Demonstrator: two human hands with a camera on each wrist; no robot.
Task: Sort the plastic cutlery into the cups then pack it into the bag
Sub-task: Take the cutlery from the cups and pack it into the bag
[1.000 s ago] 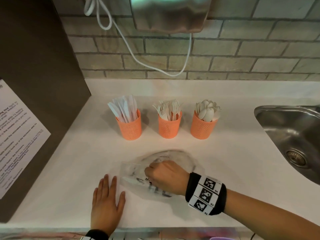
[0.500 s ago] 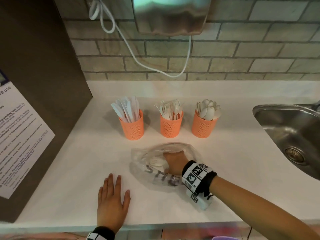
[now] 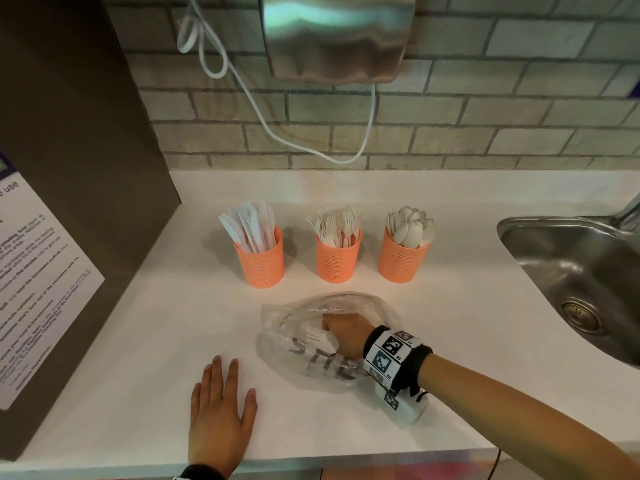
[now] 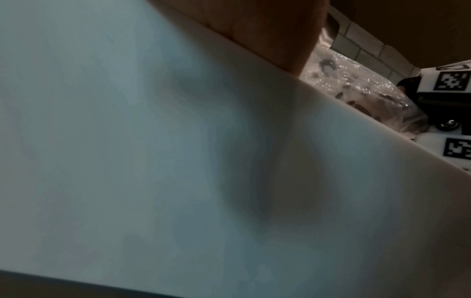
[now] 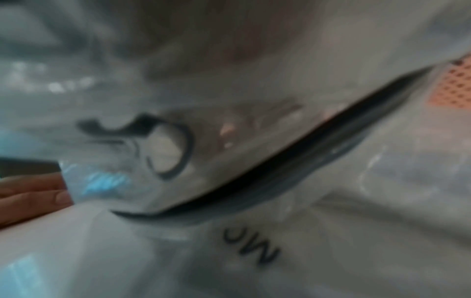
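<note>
A clear plastic bag (image 3: 304, 368) with dark lettering lies on the white counter (image 3: 467, 323). My right hand (image 3: 330, 333) is inside its mouth, fingers curled round white plastic cutlery (image 3: 314, 336) that sticks out to the left. My left hand (image 3: 221, 407) lies flat on the counter, left of the bag and apart from it. Behind stand three orange mesh cups: knives (image 3: 260, 268), forks (image 3: 337, 261), spoons (image 3: 401, 261). The right wrist view is blurred bag film (image 5: 254, 141), with a cup (image 5: 453, 88) showing through. In the left wrist view the bag (image 4: 356, 88) is at the upper right.
A steel sink (image 3: 581, 282) is sunk into the counter at the right. A dark cabinet side (image 3: 86, 150) with a printed notice (image 3: 38, 278) walls off the left. A steel dispenser (image 3: 336, 36) and a white cable (image 3: 263, 123) hang on the brick wall.
My right hand has gone from on top of the bag into its mouth, now with white cutlery in its fingers. The bag has shifted slightly right. My left hand has stayed flat.
</note>
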